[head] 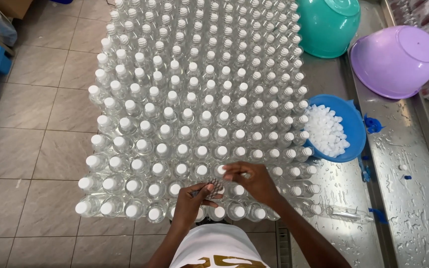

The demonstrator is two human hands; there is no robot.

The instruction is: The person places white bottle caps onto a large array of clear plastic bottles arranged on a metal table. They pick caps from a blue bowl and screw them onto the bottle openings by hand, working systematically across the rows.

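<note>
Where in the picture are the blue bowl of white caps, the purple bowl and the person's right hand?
blue bowl (354, 130): head view, on its bare inner wall beside the caps.
purple bowl (393, 62): head view, on its upturned side.
right hand (254, 179): head view, on the back of the hand.

Clear plastic bottle with a ribbed neck, upright in the front rows, held by both hands

A person seen from above, at the near edge of the scene. They wear a white sleeveless top with a gold-coloured printed design across the chest. Both arms are bare, with no sleeves. The left hand and right hand show no gloves or rings.
</note>
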